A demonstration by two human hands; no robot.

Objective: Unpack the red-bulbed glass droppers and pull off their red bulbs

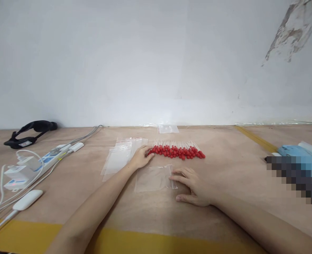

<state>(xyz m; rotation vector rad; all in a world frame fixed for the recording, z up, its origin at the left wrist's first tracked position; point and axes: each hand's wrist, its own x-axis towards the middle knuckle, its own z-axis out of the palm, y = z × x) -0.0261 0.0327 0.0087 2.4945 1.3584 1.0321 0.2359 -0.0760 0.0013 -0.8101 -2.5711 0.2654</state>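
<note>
A row of several red-capped clear droppers (178,151) lies on the wooden table (225,169). My left hand (141,157) reaches to the row's left end, fingertips touching the nearest red caps; whether it grips one I cannot tell. My right hand (194,187) rests flat on the table, fingers spread, its fingertips on the right edge of a single clear zip bag (154,178) lying in front of the droppers. A stack of clear zip bags (121,155) lies just left of my left hand.
Another small clear bag (168,129) lies by the wall. At the left are a white power strip (48,158) with plugs and cables, a white oval device (27,199) and a black headband (30,132). A blue item (295,151) sits at the right. Yellow tape (145,243) lines the front edge.
</note>
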